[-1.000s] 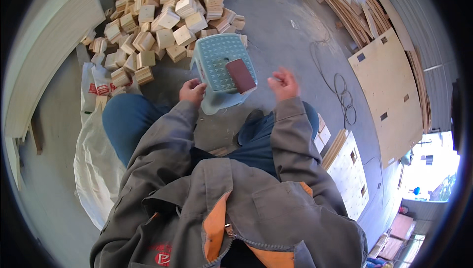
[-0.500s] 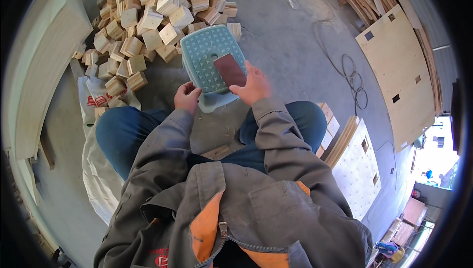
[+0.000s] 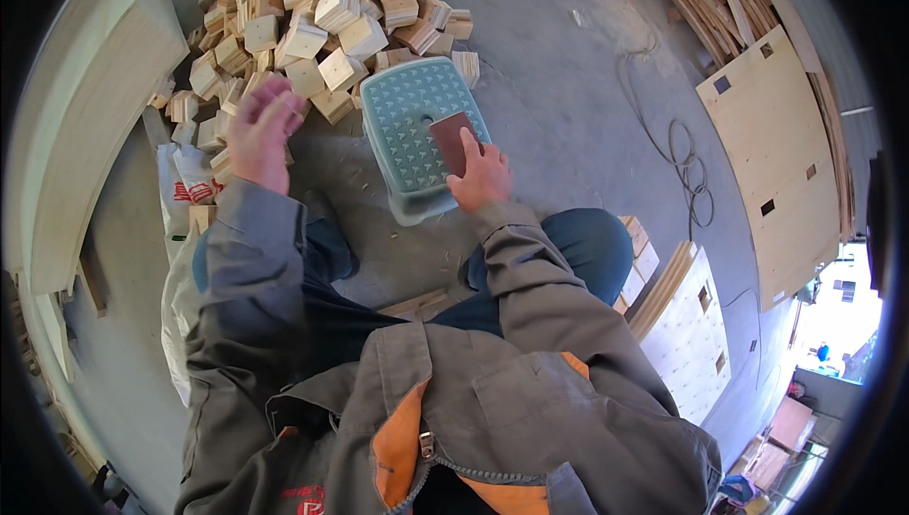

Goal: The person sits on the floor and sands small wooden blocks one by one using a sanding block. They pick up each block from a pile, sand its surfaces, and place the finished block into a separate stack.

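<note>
A pale blue-green plastic step stool (image 3: pixel 402 103) with a raised pattern stands in front of me. On its top lies a reddish-brown flat rectangular piece (image 3: pixel 453 139), which looks like sandpaper. My right hand (image 3: pixel 483 174) grips that piece at its near right side, index finger stretched over it and thumb at the edge. Raised in the air left of the stool is my left hand (image 3: pixel 263 132), its fingers loosely bent and apart, slightly blurred. Nothing shows in it. It is nearest to the heap of wooden blocks (image 3: pixel 305 37), which it partly covers.
White sacking (image 3: pixel 177 274) lies by my left leg, near a large curved wooden panel (image 3: pixel 104 127). To my right stand stacked boards with square holes (image 3: pixel 686 326) and a big plywood sheet (image 3: pixel 781 174). A loose cable (image 3: pixel 684 165) coils on the concrete floor.
My left hand has left the stool's near edge and risen up and to the left. My right hand has shifted from the piece's right edge to rest fingers over it.
</note>
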{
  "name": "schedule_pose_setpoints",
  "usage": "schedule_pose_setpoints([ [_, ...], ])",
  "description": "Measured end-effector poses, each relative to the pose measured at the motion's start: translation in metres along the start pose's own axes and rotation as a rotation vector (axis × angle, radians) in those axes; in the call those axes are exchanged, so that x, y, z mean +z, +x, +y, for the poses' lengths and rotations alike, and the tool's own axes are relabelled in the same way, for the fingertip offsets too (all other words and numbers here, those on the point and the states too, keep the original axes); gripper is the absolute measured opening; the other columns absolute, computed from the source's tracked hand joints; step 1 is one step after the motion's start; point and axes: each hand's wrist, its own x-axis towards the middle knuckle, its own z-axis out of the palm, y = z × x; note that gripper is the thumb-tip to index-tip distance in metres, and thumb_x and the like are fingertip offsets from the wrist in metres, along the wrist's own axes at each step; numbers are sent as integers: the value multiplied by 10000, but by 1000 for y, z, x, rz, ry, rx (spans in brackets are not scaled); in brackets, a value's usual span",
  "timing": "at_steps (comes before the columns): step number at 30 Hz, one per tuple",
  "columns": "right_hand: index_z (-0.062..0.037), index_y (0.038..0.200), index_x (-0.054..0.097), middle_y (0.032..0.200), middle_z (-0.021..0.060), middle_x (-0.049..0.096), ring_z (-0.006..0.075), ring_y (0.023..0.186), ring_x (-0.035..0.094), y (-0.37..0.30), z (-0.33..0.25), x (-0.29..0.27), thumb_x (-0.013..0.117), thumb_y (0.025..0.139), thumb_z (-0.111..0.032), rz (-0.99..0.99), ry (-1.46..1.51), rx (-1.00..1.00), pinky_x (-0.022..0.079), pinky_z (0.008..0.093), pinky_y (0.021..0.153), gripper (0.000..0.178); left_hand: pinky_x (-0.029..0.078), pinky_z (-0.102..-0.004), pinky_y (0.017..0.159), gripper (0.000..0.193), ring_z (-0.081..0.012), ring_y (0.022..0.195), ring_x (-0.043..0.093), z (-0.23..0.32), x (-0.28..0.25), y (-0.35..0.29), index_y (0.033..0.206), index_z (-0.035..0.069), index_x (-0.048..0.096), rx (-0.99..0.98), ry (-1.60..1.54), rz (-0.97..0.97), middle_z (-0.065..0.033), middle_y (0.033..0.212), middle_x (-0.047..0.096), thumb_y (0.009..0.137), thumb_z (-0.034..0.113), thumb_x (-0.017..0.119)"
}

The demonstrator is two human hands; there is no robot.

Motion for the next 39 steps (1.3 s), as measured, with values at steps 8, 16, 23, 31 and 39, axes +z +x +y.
schedule_pose_setpoints([
  [8, -350, 1524, 585, 1450, 152, 528, 396, 1315, 531, -6, -61, 15, 841, 801, -243, 157, -35, -351, 445, 539, 1083, 775, 559, -275, 852, 403, -137, 991, 716, -5, -5, 49, 1341, 42, 666, -56, -63, 48, -27, 1133, 745, 961, 112, 783],
  [16, -312, 1452, 645, 1420, 178, 562, 415, 1268, 580, 52, -68, 41, 794, 795, -235, 150, -93, -338, 492, 541, 1060, 678, 553, -298, 920, 475, -160, 1072, 684, 13, -12, 25, 1404, 40, 633, 380, 600, -195, -62, 1326, 671, 959, 116, 780],
  [23, -263, 1499, 600, 1316, 214, 632, 427, 1207, 613, 114, 55, -72, 801, 857, -357, 429, -373, 182, 516, 532, 1035, 680, 548, -347, 944, 516, -195, 1095, 686, 23, -20, 15, 1402, 52, 634, 379, 658, -187, -74, 1315, 657, 917, 119, 801],
  [31, -288, 1513, 594, 1409, 194, 596, 421, 1263, 591, 74, -75, 33, 861, 804, -309, 188, -92, -386, 509, 517, 1057, 757, 551, -377, 953, 555, -248, 1106, 699, 14, 0, 11, 1402, 74, 632, 451, 761, -259, -110, 1331, 649, 880, 116, 818],
  [39, -281, 1516, 579, 1423, 169, 610, 394, 1358, 542, 153, 25, -1, 864, 793, -291, 251, -118, 80, 445, 505, 1145, 777, 558, -384, 941, 559, -252, 1080, 690, 14, -5, 13, 1397, 64, 628, 431, 759, -299, -114, 1355, 640, 872, 105, 815],
])
